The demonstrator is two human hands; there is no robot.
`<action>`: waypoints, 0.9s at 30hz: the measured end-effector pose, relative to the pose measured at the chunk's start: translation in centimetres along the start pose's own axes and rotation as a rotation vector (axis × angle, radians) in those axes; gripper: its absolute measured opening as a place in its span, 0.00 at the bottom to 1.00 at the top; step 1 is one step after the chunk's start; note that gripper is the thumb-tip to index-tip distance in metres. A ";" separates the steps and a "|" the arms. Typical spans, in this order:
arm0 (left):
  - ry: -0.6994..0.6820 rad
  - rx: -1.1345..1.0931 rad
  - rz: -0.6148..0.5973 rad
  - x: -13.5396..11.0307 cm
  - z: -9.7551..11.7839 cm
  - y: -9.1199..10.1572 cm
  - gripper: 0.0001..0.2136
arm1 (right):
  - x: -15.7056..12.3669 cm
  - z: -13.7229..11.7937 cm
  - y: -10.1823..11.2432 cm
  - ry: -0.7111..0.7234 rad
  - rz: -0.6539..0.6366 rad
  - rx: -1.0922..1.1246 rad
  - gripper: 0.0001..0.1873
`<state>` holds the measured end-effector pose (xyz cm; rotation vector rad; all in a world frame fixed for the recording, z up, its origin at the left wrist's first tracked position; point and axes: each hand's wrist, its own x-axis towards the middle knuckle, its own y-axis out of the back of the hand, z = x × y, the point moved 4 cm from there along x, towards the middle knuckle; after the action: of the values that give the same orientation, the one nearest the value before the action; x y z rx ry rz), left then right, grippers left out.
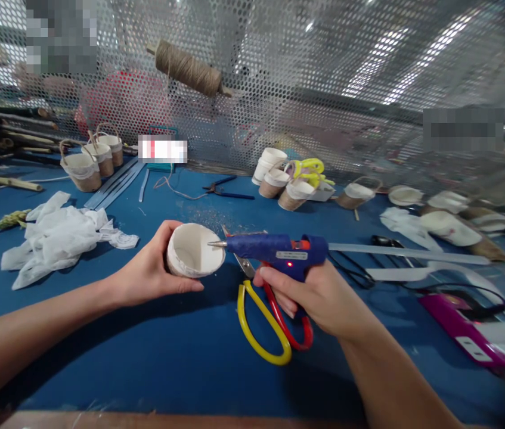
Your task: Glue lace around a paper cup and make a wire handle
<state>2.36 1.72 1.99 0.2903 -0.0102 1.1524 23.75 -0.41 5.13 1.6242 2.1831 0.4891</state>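
My left hand [163, 262] is closed around a small white cup [195, 250], its open mouth tilted toward me. In my right hand [310, 292] is a blue hot glue gun [274, 247], with a red light lit on its body and a long clear glue stick [408, 253] sticking out of its back. The metal nozzle points left and overlaps the cup's inner far wall in view; whether it touches cannot be seen. Beneath the glue gun lie scissors [263, 328] with one yellow and one red handle, partly hidden by my right hand.
White lace fabric [62, 235] lies left. Small handled baskets [82, 170] stand behind it, near clear glue sticks [115, 182]. Pliers [228, 189] lie mid-table. More cups [297, 193] stand farther back. A purple device [471, 333] sits right. Behind, a perforated metal panel [243, 113] holds a twine spool [188, 68].
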 end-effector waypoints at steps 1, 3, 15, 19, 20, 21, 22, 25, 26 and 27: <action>-0.003 0.013 0.000 0.0 0.0 0.0 0.29 | 0.0 0.0 0.1 0.006 0.011 -0.013 0.16; -0.019 0.040 0.003 0.0 0.1 0.2 0.29 | -0.1 0.0 0.3 0.022 0.038 -0.031 0.16; -0.011 0.126 -0.036 0.0 0.2 0.0 0.28 | -0.2 -0.9 0.9 0.056 0.140 -0.217 0.24; -0.001 0.147 -0.014 0.0 -0.1 0.2 0.28 | -0.3 -0.6 1.1 0.037 0.102 -0.214 0.21; -0.003 0.150 0.004 0.1 -0.2 0.3 0.29 | -0.3 -0.4 1.0 0.027 0.073 -0.183 0.19; -0.011 0.148 0.022 0.1 -0.2 0.4 0.30 | -0.3 -0.3 1.0 0.023 0.058 -0.126 0.17; -0.023 0.136 0.037 0.1 -0.2 0.4 0.32 | -0.3 -0.1 0.9 0.020 0.049 -0.048 0.16; -0.026 0.032 0.028 0.1 -0.1 0.2 0.32 | 0.0 0.4 0.4 -0.014 0.037 0.240 0.15; -0.001 -0.021 0.012 0.1 -0.1 0.1 0.31 | 0.1 0.5 0.1 -0.038 0.028 0.320 0.15; 0.029 -0.076 -0.006 0.0 -0.1 -0.1 0.29 | 0.2 0.6 -0.2 -0.061 0.018 0.391 0.15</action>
<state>2.44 1.75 1.92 0.2064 -0.0273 1.1477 23.84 -0.28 4.51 1.8235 2.3240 0.0112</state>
